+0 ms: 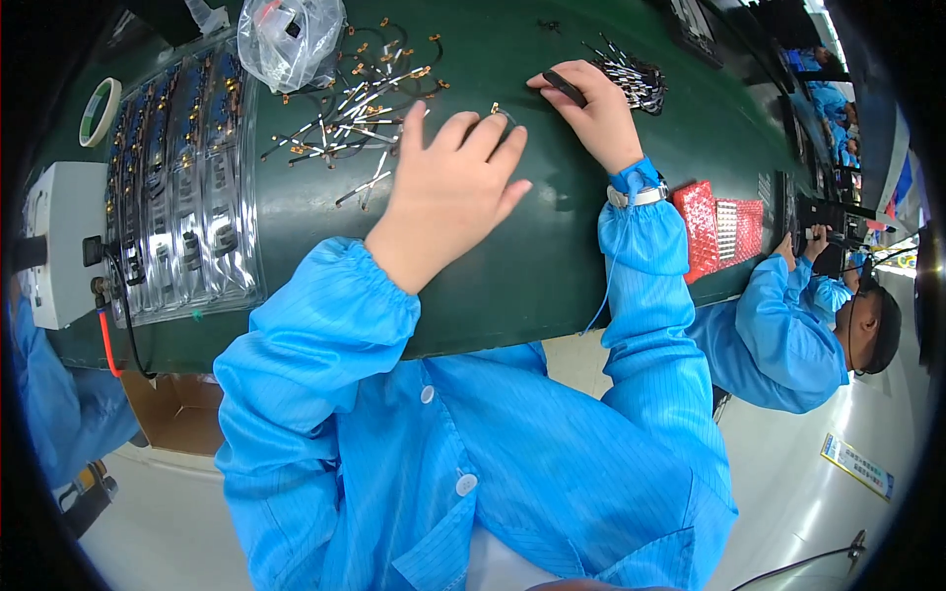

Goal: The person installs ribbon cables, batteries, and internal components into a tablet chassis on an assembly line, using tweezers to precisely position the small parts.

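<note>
My left hand (451,192) hovers palm down over the green table with its fingers spread, holding nothing that shows. Just past its fingertips lies a small dark strip with a gold-coloured end (496,108). To its left, a loose pile of thin black-and-white strips with copper-coloured ends (360,108) is scattered about. Farther right, my right hand (597,110) is closed on a slim black tool (565,88) pinched between thumb and fingers; its exact kind is unclear. Beside that hand is a denser bundle of similar strips (636,79).
Clear plastic trays (182,187) with small parts fill the left side, near a clear plastic bag (291,44), a tape roll (100,112) and a white box (65,241). Red bubble wrap (698,227) lies right. A blue-sleeved person (778,335) sits beyond. A wire runs from my right wristband (639,179).
</note>
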Demonstrator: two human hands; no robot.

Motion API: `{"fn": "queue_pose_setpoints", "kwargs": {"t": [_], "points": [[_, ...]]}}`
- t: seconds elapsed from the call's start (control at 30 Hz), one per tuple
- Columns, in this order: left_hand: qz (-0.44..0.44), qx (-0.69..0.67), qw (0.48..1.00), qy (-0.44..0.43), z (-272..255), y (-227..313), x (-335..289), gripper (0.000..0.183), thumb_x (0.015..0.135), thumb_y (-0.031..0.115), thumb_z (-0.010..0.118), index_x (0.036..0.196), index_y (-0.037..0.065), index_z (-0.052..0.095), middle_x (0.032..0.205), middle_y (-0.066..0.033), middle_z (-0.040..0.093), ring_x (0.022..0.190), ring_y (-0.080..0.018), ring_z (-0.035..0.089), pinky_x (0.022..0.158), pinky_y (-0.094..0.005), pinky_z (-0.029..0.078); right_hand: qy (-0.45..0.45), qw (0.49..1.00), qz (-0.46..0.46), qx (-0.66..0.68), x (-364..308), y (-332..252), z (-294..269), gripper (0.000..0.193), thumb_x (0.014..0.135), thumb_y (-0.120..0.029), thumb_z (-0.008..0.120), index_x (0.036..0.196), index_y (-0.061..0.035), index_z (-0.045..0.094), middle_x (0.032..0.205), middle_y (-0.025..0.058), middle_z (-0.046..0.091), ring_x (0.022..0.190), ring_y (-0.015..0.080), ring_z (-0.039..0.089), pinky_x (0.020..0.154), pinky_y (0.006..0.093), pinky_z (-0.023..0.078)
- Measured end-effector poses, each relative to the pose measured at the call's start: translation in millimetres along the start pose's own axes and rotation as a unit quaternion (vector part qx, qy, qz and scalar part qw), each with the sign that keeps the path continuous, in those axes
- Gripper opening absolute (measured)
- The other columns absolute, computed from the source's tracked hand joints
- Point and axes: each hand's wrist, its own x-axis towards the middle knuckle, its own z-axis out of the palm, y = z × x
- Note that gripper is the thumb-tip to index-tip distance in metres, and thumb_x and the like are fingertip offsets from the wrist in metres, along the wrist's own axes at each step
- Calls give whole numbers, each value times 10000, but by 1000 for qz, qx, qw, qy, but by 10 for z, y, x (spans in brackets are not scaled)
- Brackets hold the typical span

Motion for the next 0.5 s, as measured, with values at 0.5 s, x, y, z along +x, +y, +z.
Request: {"fn": "queue_pose_setpoints", "kwargs": {"t": [0.5], "points": [[73, 46, 996, -14, -114, -208, 2, 123, 734, 96, 587, 845, 133, 623, 949, 48, 618, 969, -122, 570, 995, -606, 289, -28, 973, 225, -37, 30, -315, -3, 312, 803, -299, 641, 870, 7, 639, 835, 140, 613, 744, 278, 603, 671, 337, 470]]}}
